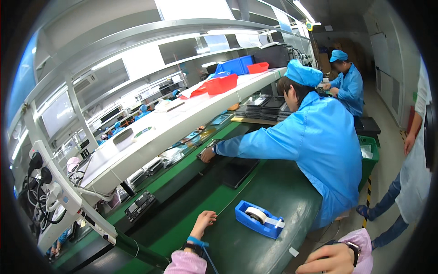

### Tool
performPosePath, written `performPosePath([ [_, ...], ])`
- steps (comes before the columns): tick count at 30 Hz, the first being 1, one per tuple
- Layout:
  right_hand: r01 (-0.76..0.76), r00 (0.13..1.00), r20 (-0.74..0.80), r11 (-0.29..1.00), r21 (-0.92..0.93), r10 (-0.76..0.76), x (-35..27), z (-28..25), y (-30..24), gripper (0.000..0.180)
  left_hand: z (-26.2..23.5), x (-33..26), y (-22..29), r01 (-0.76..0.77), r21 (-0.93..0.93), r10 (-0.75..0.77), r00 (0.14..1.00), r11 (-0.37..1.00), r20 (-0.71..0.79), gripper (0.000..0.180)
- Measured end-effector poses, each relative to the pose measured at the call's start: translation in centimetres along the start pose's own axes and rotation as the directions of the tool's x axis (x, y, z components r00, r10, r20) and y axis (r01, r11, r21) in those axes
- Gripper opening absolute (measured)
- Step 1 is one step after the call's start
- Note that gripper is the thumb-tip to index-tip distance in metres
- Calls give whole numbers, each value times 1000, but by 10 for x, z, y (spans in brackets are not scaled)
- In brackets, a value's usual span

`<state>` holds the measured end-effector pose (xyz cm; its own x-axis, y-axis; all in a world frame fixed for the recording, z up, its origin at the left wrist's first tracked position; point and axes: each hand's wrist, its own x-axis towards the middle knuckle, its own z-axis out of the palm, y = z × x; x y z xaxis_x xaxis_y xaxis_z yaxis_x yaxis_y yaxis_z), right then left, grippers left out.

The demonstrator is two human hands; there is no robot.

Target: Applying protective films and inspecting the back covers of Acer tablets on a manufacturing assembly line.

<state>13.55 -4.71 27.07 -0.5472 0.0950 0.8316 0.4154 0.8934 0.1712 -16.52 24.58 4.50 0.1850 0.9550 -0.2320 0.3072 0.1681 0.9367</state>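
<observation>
Blue tape dispenser (258,230), upright, white roll (257,212), on green worktop (294,194)

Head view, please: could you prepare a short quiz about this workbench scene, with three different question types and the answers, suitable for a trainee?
1. Which colour is the body of the tape dispenser?
A) red
B) blue
C) green

2. True or false: the person's left hand is apart from the tape dispenser.

3. Fill in: the nearest co-worker, reaching over the bench, wears a blue coat and a blue ____.

Key: 1. B; 2. True; 3. cap
</observation>
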Motion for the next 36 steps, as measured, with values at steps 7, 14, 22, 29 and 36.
performPosePath([
  [7, -116, 990, -118, 919, -377, 76, 9, -27, -6, 9, 49, 129, 4, 107, 0, -107, 993, 994, 53, 34],
  [14, -65, 997, -64, 933, -353, 46, 3, -13, 22, 8, 78, 190, -15, 230, -766, -148, 973, 600, 176, 49],
  [22, -160, 987, -35, 955, -251, 156, -22, 0, 43, 19, 87, 185, 8, -73, -220, 83, 996, 973, 36, 93],
  [29, -481, 874, -169, 857, -185, 455, -40, 13, 43, 17, 118, 206, 21, 19, -675, -277, 921, 738, -276, 34],
  [36, -785, 619, -111, 617, -52, 778, -84, 30, 25, 19, 48, 160, 27, -196, -834, 60, 979, 516, -193, 24],
])
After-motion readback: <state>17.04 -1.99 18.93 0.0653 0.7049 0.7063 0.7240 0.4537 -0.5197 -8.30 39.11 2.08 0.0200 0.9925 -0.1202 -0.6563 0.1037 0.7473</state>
